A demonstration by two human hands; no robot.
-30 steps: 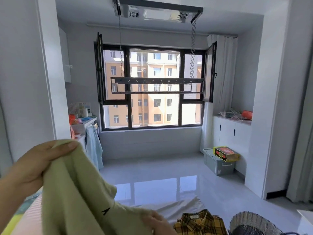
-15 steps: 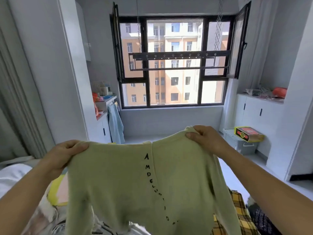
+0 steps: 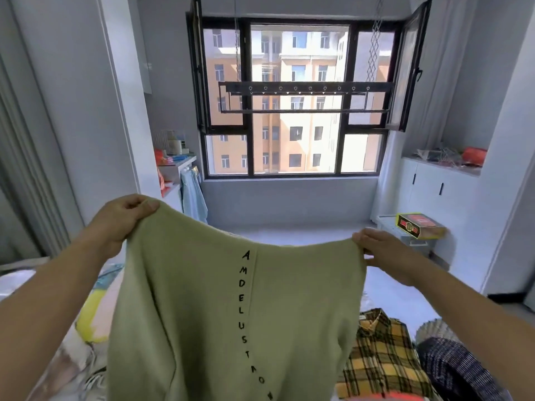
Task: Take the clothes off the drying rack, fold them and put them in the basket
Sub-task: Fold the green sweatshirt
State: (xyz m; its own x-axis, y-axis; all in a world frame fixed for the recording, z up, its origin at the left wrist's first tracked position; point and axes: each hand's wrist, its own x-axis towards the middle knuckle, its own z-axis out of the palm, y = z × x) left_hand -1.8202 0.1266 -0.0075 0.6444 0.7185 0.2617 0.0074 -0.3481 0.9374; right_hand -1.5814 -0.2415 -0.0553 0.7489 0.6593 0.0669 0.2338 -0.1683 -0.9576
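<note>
A light green sweatshirt (image 3: 202,308) with a line of black letters down its middle hangs spread out in front of me. My left hand (image 3: 121,218) grips its upper left corner. My right hand (image 3: 379,250) pinches its upper right corner. The black drying rack (image 3: 304,96) hangs bare on chains in front of the window. A woven basket (image 3: 431,328) shows at the lower right, with a dark striped garment (image 3: 454,369) over it. A yellow plaid shirt (image 3: 379,354) lies next to the basket.
Patterned bedding (image 3: 86,322) lies under the sweatshirt at the lower left. A grey storage box (image 3: 411,241) with a red and yellow carton (image 3: 419,225) stands by white cabinets (image 3: 434,192) on the right. A cluttered shelf (image 3: 173,166) with a pale blue cloth (image 3: 192,195) is left of the window.
My hands have drawn apart and spread the green sweatshirt wide. My right hand came up from low down, took the garment's right corner and has now dropped a little lower.
</note>
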